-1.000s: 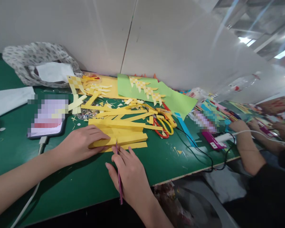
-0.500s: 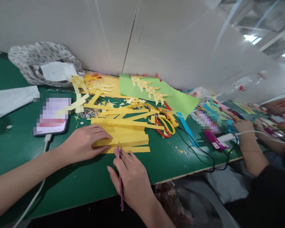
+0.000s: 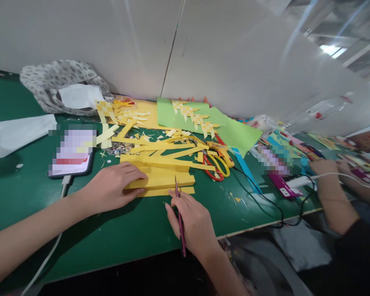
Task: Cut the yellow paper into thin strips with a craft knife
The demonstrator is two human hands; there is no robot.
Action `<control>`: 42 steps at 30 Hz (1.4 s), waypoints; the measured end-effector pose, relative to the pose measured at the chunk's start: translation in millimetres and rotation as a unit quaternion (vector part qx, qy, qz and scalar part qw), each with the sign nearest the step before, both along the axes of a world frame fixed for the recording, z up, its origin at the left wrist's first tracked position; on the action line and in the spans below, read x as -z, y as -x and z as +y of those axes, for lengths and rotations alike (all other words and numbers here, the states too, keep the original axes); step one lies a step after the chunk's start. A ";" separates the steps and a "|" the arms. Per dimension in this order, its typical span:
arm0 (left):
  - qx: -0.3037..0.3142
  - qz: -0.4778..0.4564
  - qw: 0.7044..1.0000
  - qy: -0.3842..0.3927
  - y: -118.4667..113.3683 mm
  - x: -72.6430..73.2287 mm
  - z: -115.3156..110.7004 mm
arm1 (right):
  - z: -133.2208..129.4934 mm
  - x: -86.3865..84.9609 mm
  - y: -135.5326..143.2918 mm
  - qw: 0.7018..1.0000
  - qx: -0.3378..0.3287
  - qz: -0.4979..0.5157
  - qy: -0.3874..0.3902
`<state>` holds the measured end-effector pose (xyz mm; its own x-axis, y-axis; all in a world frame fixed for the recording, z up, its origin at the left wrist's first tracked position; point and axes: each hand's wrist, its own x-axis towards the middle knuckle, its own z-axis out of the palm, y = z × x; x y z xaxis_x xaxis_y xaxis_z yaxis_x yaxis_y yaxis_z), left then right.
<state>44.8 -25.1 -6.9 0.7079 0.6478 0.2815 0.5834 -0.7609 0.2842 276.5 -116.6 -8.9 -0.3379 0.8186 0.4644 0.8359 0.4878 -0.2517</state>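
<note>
My left hand (image 3: pixel 111 187) grips the left part of a folded yellow paper (image 3: pixel 163 180), with fingers on top and thumb at the near edge. In my right hand (image 3: pixel 193 220) is a slim purple pen-like tool (image 3: pixel 181 226) with a thin pointed end. That point lies over the lower fold of the paper, right of its middle. Along the near side runs a narrow yellow strip (image 3: pixel 169 191). Several loose yellow paper strips (image 3: pixel 154 146) lie just behind the folded sheet.
A phone (image 3: pixel 74 152) on a white cable stands left. Behind are green paper (image 3: pixel 237 131) with woven yellow shapes, red-and-yellow-handled scissors (image 3: pixel 222 168), an orange glue gun (image 3: pixel 223 152) and a patterned cloth bag (image 3: pixel 37 88). Another person's arm (image 3: pixel 333 193) is right, near a magenta box (image 3: pixel 283 187).
My right hand has moved right along the yellow paper with the purple tool. My left hand keeps its place on the sheet. The whole view has shifted slightly.
</note>
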 end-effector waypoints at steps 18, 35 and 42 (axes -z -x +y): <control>-0.088 0.103 0.986 -0.092 -73.0 -12.0 -8.6 | -3.0 1.9 -2.3 1.000 -0.006 0.006 0.004; -0.076 0.058 0.989 -0.110 -52.3 -4.9 -7.8 | -3.2 2.8 -3.0 1.000 -0.012 0.012 -0.002; -0.049 0.072 0.993 -0.079 -47.1 -10.9 -3.9 | -3.4 1.4 -2.1 1.000 -0.004 0.005 0.002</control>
